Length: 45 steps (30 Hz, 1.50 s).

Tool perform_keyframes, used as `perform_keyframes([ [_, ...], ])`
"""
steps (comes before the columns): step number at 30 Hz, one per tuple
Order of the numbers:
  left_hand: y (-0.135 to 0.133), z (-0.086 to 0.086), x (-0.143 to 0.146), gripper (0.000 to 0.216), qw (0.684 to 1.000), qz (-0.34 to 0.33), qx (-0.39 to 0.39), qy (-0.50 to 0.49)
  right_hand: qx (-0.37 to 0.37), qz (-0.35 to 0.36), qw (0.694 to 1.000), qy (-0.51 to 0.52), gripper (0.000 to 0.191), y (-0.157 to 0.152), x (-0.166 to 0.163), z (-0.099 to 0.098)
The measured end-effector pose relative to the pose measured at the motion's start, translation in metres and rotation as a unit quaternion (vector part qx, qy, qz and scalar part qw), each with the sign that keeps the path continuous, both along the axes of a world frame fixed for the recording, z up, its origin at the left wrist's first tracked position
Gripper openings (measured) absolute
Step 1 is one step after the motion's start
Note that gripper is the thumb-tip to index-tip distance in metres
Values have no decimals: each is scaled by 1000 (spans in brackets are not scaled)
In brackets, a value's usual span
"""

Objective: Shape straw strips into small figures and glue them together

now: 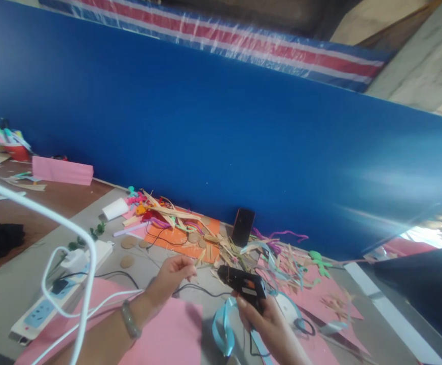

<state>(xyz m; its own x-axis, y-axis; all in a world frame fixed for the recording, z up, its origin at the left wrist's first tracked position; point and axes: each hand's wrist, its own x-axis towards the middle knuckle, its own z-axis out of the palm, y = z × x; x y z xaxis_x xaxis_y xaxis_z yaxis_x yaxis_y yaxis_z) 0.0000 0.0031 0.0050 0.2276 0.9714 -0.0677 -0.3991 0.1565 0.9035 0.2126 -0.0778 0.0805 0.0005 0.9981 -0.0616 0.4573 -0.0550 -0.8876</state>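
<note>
My right hand (270, 322) grips a black glue gun (242, 285) low in the middle, its nozzle pointing left. My left hand (171, 276) is just left of the nozzle, fingers pinched on a small tan strip (199, 257). A bracelet (130, 319) sits on my left wrist. A light blue ribbon (221, 329) loops under the gun. Pink paper (168, 337) lies beneath both hands.
A pile of paper strips, pipe cleaners and cardboard discs (175, 218) covers an orange sheet (175, 242). A black phone (243, 227) leans on the blue wall. A white power strip (59, 289) with cables lies at left, a pink block (62, 171) and red cup (15, 150) farther left.
</note>
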Motion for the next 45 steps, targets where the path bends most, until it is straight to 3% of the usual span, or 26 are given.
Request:
perform_keyframes([
  [5,-3,3,-2,12,999,-45,5,11,-23,61,998,23,47,8,-7,1],
  [13,-6,12,-4,13,997,-77,20,4,-26,78,997,14,45,14,-7,-1],
  [20,-7,9,-4,17,997,-76,22,8,-34,97,994,-19,46,10,-8,0],
  [26,-7,5,-4,18,996,-62,48,46,-53,59,996,-37,47,2,-11,-1],
  [33,-12,10,-7,13,979,-6,153,135,-19,63,996,-68,42,-2,-16,2],
  [37,-14,12,-8,16,969,19,187,163,21,31,996,-83,43,-5,-20,4],
  [45,-16,16,-8,18,956,38,220,190,64,-61,993,-84,50,-11,-18,-15],
])
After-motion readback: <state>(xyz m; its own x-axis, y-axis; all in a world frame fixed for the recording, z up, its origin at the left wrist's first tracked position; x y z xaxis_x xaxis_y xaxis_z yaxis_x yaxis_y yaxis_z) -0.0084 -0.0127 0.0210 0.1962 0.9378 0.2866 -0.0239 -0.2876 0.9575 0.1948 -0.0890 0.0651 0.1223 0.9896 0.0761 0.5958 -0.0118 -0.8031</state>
